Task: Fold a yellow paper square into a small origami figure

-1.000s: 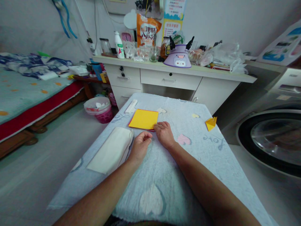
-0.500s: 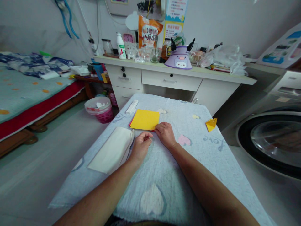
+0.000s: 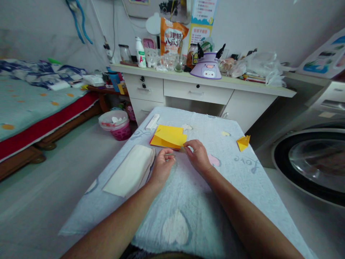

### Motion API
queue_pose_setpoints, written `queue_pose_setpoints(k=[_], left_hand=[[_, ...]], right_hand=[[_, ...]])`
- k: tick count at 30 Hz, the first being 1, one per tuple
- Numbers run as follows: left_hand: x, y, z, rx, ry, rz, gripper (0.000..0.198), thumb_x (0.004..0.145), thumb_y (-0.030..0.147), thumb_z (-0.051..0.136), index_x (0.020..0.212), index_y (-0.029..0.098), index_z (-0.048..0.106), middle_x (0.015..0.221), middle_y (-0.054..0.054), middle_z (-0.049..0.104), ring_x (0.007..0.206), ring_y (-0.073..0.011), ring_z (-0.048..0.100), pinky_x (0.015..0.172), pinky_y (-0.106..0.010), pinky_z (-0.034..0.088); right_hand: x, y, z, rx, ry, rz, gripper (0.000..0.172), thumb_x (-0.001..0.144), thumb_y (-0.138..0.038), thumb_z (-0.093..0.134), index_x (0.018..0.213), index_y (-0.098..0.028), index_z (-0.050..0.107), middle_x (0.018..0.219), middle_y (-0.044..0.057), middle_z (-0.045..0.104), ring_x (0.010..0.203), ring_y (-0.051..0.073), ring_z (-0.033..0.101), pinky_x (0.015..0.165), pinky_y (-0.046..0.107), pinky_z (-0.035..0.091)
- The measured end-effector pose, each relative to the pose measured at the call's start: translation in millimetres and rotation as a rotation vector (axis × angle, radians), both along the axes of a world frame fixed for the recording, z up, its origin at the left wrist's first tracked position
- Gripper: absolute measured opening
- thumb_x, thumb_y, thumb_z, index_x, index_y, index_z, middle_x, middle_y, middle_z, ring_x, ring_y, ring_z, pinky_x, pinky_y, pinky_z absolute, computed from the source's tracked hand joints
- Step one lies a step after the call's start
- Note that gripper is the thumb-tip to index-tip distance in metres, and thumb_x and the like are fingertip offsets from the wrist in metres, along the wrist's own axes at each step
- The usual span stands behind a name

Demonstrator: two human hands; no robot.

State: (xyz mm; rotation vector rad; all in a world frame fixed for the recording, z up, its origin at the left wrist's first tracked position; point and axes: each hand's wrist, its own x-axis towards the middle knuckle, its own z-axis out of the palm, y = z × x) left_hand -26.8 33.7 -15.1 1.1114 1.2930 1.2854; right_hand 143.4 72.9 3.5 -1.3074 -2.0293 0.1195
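Note:
A stack of square coloured paper [image 3: 164,141], yellow on top with a red edge below, lies near the table's middle. My right hand [image 3: 198,154] pinches the near right corner of the top yellow sheet [image 3: 174,136], which is lifted and skewed off the stack. Just left of it, my left hand [image 3: 163,163] has its fingers curled together close to the stack's near edge; a thin, dull strip shows at its fingertips, too small to name. A folded yellow paper piece [image 3: 243,143] sits at the table's right edge.
A flat off-white pouch [image 3: 129,171] lies left of my left hand. Behind it is a small white box [image 3: 152,122]. The heart-patterned cloth [image 3: 175,226] covers the table. A pink bin [image 3: 118,126] stands on the floor; a cluttered white desk [image 3: 198,86] is behind.
The top yellow sheet has come up from the stack and shifted right with my right hand. My left hand stays nearly in place.

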Motion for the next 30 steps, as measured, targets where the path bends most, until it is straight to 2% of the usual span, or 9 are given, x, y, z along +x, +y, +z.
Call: queue_pose_setpoints(k=[3,6,10,12,14,16,19,24,30], left_hand=[[1.0,0.0,-2.3,0.043,0.025,0.069,0.046,0.067,0.018,0.063,0.111,0.022,0.048,0.108,-0.003,0.055,0.087,-0.013,0.058,0.071,-0.024,0.046],[2.1,-1.8,-2.7,0.194,0.167,0.14,0.067,0.067,0.016,0.066,0.126,0.026,0.036,0.132,-0.008,0.04,0.104,-0.0178,0.054,0.079,-0.03,0.049],[1.6,-11.1,6.1,0.481,0.486,0.139,0.089,0.065,0.009,0.069,0.141,0.023,0.024,0.137,-0.014,0.033,0.121,-0.0263,0.044,0.098,-0.043,0.044],[1.2,-17.5,12.6,0.602,0.641,0.069,0.074,0.066,0.004,0.066,0.133,0.022,0.04,0.134,-0.012,0.039,0.124,-0.0289,0.041,0.104,-0.047,0.038],[1.3,-23.3,17.2,0.679,0.774,-0.083,0.046,0.068,0.0,0.063,0.108,0.023,0.06,0.122,-0.008,0.052,0.116,-0.0277,0.046,0.101,-0.047,0.038],[2.2,-27.3,18.4,0.716,0.829,-0.236,0.03,0.07,-0.002,0.061,0.088,0.022,0.064,0.106,-0.004,0.061,0.105,-0.0251,0.051,0.094,-0.043,0.042],[4.0,-29.2,16.2,0.724,0.791,-0.381,0.027,0.073,-0.004,0.057,0.084,0.02,0.063,0.094,-0.003,0.064,0.096,-0.022,0.054,0.085,-0.037,0.045],[3.2,-25.2,13.4,0.69,0.647,-0.459,0.027,0.073,-0.005,0.054,0.083,0.02,0.061,0.093,-0.003,0.065,0.096,-0.0198,0.056,0.085,-0.034,0.045],[0.6,-23.0,15.1,0.634,0.631,-0.509,0.022,0.071,-0.001,0.061,0.079,0.02,0.061,0.091,-0.002,0.066,0.096,-0.0196,0.057,0.088,-0.035,0.043]], right_hand=[[17.3,-14.1,8.8,-0.016,0.021,0.039,0.012,0.086,-0.013,0.058,0.092,-0.02,0.066,0.096,0.008,0.073,0.093,0.022,0.065,0.088,0.036,0.05],[36.2,-33.7,16.1,-0.043,0.021,0.081,0.014,0.084,-0.011,0.058,0.093,-0.021,0.063,0.094,0.006,0.073,0.092,0.021,0.067,0.087,0.036,0.051],[55.1,-64.5,20.1,-0.11,0.032,0.133,0.018,0.08,-0.006,0.052,0.087,-0.023,0.055,0.105,0.006,0.071,0.1,0.022,0.065,0.09,0.041,0.05],[60.0,-79.8,20.3,-0.119,0.01,0.165,0.025,0.074,-0.002,0.051,0.088,-0.023,0.054,0.102,0.005,0.071,0.099,0.022,0.065,0.091,0.042,0.048],[62.5,-93.7,19.9,-0.11,-0.01,0.171,0.029,0.072,-0.001,0.051,0.09,-0.024,0.054,0.097,0.004,0.07,0.096,0.022,0.064,0.091,0.043,0.047],[64.3,-104.8,18.7,-0.114,-0.013,0.188,0.031,0.073,-0.001,0.051,0.094,-0.024,0.055,0.095,0.004,0.069,0.097,0.022,0.062,0.091,0.042,0.048],[69.0,-113.5,13.1,-0.129,0.016,0.222,0.034,0.076,-0.006,0.056,0.106,-0.023,0.054,0.103,0.007,0.066,0.103,0.023,0.06,0.092,0.042,0.048],[83.5,-107.2,-7.0,-0.076,0.011,0.165,0.046,0.078,-0.011,0.059,0.122,-0.022,0.05,0.118,0.012,0.062,0.114,0.026,0.056,0.097,0.046,0.045],[92.3,-102.0,-16.7,-0.048,0.012,0.18,0.019,0.082,-0.011,0.057,0.096,-0.023,0.06,0.113,0.009,0.065,0.11,0.025,0.058,0.094,0.046,0.046]])
